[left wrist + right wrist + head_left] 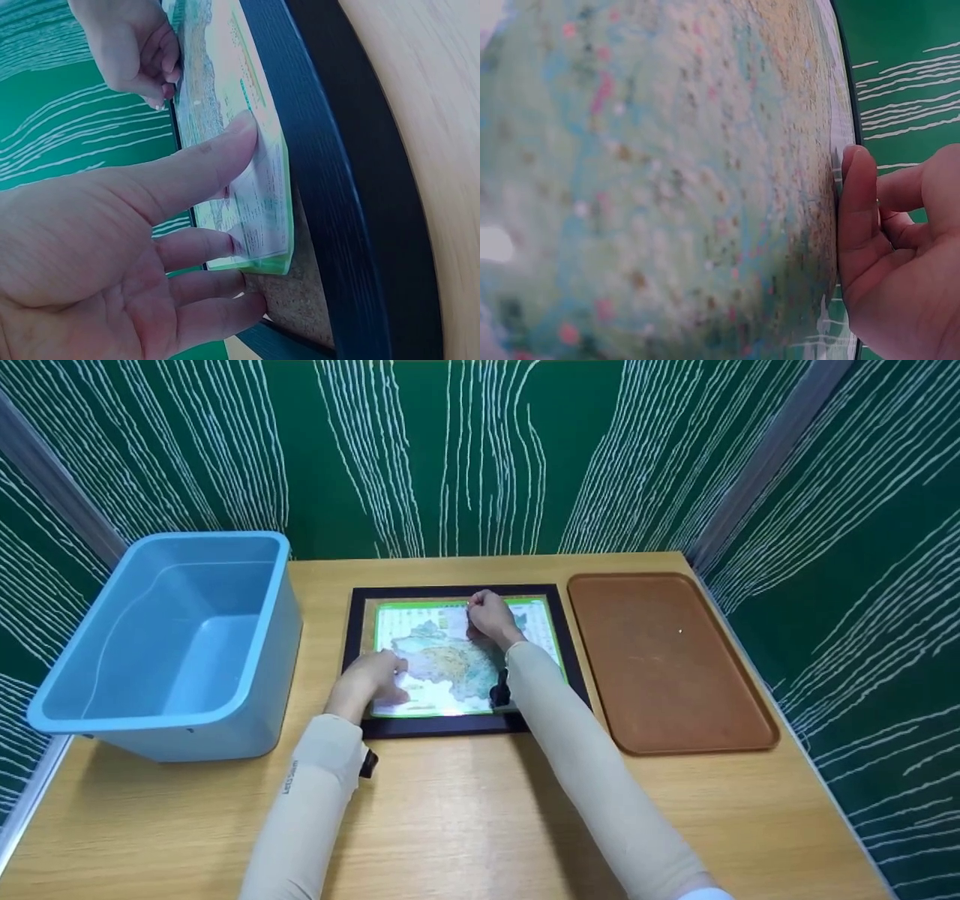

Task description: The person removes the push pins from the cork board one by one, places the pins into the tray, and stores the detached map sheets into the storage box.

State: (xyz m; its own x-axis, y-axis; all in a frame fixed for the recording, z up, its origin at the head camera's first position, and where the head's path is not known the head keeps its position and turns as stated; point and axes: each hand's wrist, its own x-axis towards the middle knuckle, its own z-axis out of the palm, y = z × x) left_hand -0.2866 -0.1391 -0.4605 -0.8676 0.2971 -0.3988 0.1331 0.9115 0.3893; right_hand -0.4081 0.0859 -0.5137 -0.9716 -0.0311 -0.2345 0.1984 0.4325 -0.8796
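Note:
A printed map (442,656) with a bright green border lies over a cork board (300,285) in a wide black frame (435,726). My left hand (369,679) is at the map's left side, its thumb and fingers spread and fairly straight, the fingertips on or close to the sheet. At the map's top edge, right of its middle, is my right hand (491,616), fingers bent in and the thumb close to them. The right wrist view shows that hand (907,247) beside the sheet; whether anything small is between its fingertips is hidden.
A deep blue plastic bin (259,675) stands left of the frame. On the right lies a flat brown tray (675,690) with a tiny pale speck on it. The wooden table (442,817) meets green, white-streaked walls (585,457) behind and at the sides.

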